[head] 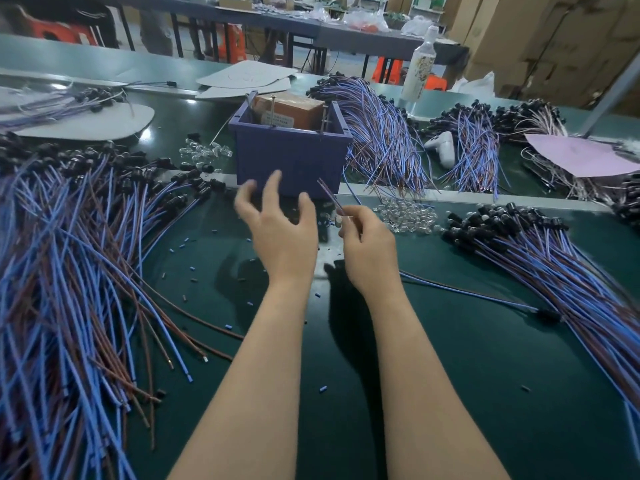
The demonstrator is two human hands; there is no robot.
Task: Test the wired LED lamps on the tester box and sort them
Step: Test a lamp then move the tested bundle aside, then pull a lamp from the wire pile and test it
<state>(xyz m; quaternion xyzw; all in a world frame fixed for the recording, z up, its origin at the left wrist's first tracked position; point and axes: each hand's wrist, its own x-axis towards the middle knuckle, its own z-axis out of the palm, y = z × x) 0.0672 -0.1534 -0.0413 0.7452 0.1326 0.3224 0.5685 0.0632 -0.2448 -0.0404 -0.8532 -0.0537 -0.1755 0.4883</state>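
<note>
The purple tester box [291,157] stands at the middle of the green table, with an orange block and metal pins inside it. My left hand [280,230] hovers just in front of the box, fingers spread and loosely curved, holding nothing. My right hand [367,244] pinches the thin wire ends of one wired LED lamp [330,199], which point up toward the box's front right corner. Large heaps of blue and brown wired lamps lie at the left [69,254] and at the right [554,258].
More lamp bundles [381,133] lie behind and right of the box. Clear LED bulbs [405,214] are piled to its right and a few [204,152] to its left. A bottle [417,64], a white gadget [443,147], pink paper [581,154] and cardboard sheets [86,123] sit farther back.
</note>
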